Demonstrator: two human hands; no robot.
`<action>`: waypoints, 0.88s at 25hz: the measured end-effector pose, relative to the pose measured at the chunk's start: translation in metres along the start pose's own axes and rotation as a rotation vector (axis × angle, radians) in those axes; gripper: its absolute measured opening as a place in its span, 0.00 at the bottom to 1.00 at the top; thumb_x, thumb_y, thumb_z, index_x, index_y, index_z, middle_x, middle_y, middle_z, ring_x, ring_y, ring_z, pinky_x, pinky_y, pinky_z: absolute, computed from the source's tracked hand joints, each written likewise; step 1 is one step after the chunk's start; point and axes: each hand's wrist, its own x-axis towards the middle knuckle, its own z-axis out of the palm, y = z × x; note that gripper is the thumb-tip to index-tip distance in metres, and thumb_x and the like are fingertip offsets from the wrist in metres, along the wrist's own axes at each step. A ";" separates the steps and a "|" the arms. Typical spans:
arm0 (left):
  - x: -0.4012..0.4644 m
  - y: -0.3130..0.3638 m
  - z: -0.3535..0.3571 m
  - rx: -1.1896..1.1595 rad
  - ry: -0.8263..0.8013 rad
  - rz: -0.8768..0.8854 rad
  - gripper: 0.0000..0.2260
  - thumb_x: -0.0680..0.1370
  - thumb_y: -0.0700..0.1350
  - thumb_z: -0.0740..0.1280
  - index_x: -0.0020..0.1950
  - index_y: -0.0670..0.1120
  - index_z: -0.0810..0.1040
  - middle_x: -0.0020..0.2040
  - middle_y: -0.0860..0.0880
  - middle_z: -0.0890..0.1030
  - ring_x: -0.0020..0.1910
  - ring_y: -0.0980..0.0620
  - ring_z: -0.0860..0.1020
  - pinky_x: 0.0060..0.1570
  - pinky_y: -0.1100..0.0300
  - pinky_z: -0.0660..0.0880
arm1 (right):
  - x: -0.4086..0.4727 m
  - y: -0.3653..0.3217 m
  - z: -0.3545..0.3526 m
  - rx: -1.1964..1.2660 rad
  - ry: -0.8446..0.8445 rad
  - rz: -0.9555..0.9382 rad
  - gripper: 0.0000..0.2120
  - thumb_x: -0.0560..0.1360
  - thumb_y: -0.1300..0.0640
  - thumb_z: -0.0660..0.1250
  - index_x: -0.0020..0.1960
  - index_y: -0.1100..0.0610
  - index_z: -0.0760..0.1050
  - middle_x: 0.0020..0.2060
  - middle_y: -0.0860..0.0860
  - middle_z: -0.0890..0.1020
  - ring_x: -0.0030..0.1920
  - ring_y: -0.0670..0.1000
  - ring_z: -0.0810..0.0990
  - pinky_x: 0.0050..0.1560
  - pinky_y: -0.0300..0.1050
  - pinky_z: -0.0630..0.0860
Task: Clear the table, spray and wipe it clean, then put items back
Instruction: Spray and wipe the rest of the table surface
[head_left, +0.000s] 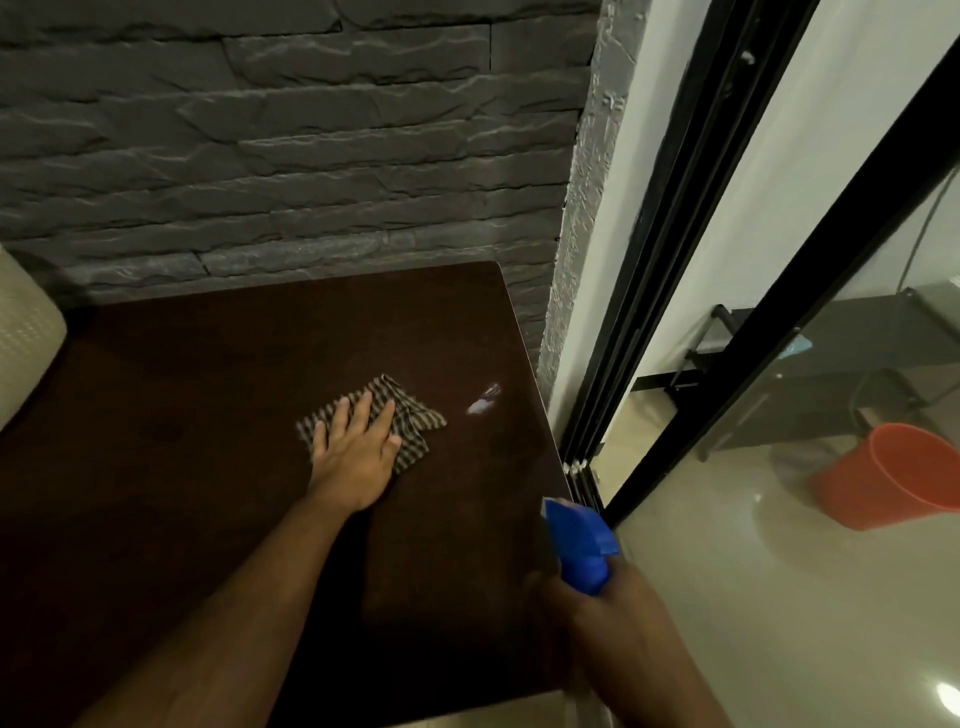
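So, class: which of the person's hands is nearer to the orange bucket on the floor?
The right hand, gripping the blue spray bottle at the table's near right corner, is closer to the orange bucket. The left hand presses the checked cloth mid-table, farther away.

Two bare forearms, left hand (358, 451), right hand (597, 605) — no sleeves, rings or watch showing

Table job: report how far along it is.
Done: the dark table shows nothing on it but the checked cloth, so clearing looks finished.
In hand: the left hand presses the cloth flat with straight fingers; the right hand grips the blue spray bottle. A wet patch lies unwiped beside the cloth.
Left: finish wiping, return the items.
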 end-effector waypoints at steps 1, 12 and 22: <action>0.013 0.000 -0.002 -0.004 0.009 0.018 0.24 0.83 0.58 0.46 0.79 0.58 0.47 0.80 0.53 0.43 0.78 0.50 0.38 0.74 0.44 0.38 | 0.007 -0.008 0.000 0.001 0.008 0.003 0.10 0.72 0.52 0.72 0.49 0.52 0.73 0.41 0.54 0.83 0.37 0.51 0.81 0.39 0.43 0.78; 0.147 0.022 -0.038 -0.066 0.040 0.107 0.24 0.82 0.61 0.46 0.78 0.58 0.58 0.80 0.52 0.50 0.79 0.49 0.44 0.74 0.43 0.42 | 0.089 -0.069 0.003 0.026 0.023 -0.047 0.11 0.71 0.51 0.71 0.43 0.58 0.75 0.24 0.50 0.80 0.23 0.47 0.78 0.30 0.40 0.78; 0.122 0.059 -0.033 0.029 -0.040 0.428 0.23 0.83 0.59 0.42 0.78 0.61 0.46 0.80 0.55 0.41 0.78 0.50 0.37 0.74 0.46 0.35 | 0.096 -0.080 0.010 0.165 0.037 0.026 0.16 0.69 0.49 0.72 0.46 0.61 0.76 0.23 0.55 0.80 0.24 0.52 0.79 0.36 0.49 0.78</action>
